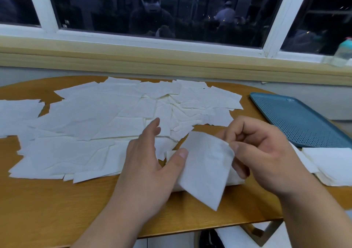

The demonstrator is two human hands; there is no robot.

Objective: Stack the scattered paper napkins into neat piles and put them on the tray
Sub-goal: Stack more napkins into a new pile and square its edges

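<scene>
Many white paper napkins [99, 126] lie scattered and overlapping across the wooden table [57, 206]. I hold one napkin [205, 167] above the table's near edge. My right hand [266, 156] pinches its upper right corner between thumb and fingers. My left hand [150, 164] touches its left edge with the thumb, the other fingers stretched over the scattered napkins. A stacked pile of napkins [331, 164] lies at the right edge, just in front of the teal perforated tray [297, 118], which holds nothing.
The table stands against a wall under a window sill [171, 61] and dark window. A bottle [344, 51] stands on the sill at far right. Metal table legs [266, 232] show below the near right edge.
</scene>
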